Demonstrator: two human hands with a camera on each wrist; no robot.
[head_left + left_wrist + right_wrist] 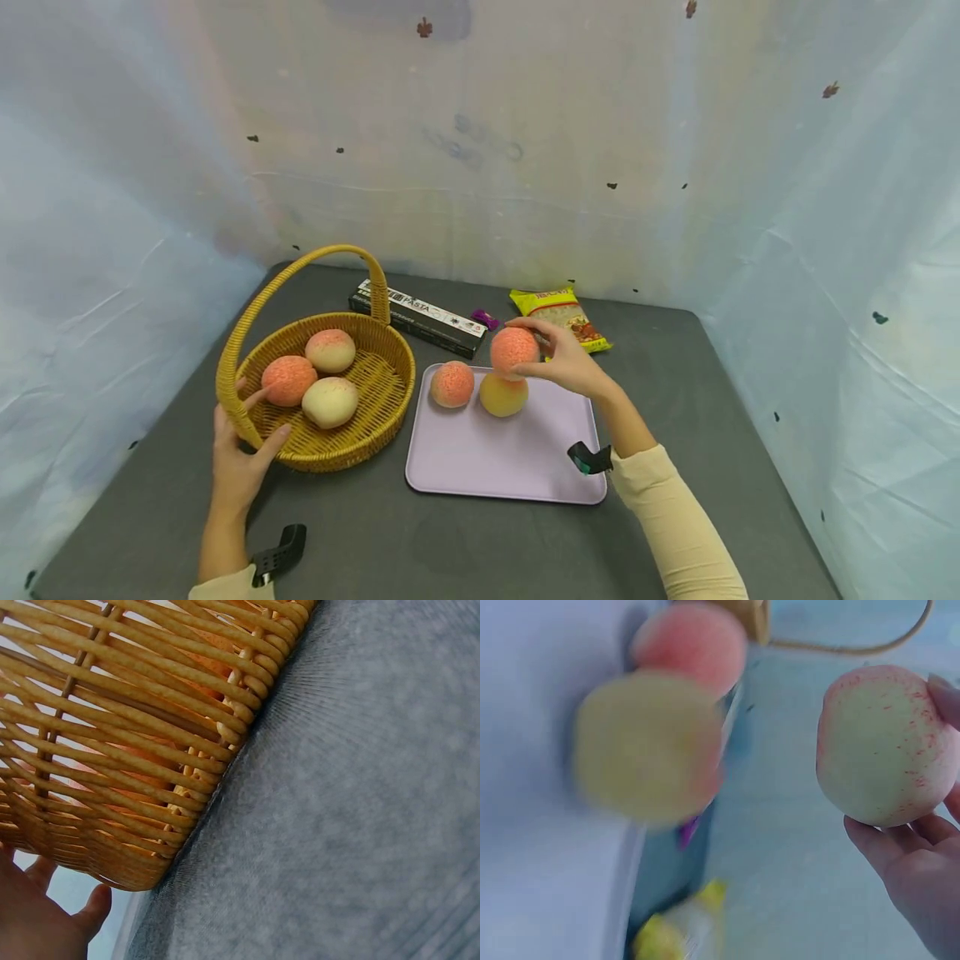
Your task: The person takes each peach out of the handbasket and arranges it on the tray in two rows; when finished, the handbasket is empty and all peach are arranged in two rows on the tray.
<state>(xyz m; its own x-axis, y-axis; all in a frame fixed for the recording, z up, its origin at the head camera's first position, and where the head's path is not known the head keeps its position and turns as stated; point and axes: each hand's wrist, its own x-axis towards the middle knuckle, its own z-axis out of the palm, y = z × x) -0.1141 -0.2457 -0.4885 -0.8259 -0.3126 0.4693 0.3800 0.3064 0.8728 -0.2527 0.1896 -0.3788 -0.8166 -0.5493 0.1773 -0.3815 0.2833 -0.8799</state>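
Observation:
My right hand [566, 362] grips a peach [514, 352] between thumb and fingers, above the back of a pale purple tray [502, 467]. In the right wrist view, this peach [881, 746] shows a pale side with red flecks. On the tray lie a yellowish peach [504, 396], just below the held one, and a pink-red peach [452, 384]. My left hand [238, 462] holds the near left rim of a wicker basket [375, 433], by the foot of its handle. Inside the basket are a red peach [288, 381] and two paler peaches [330, 402].
Behind the tray lie a black pasta box [427, 321], a small purple-wrapped candy [485, 318] and a yellow food packet [562, 312]. The basket's tall handle [262, 308] arches over its left side. A pale curtain [525, 167] hangs around the grey table [360, 542].

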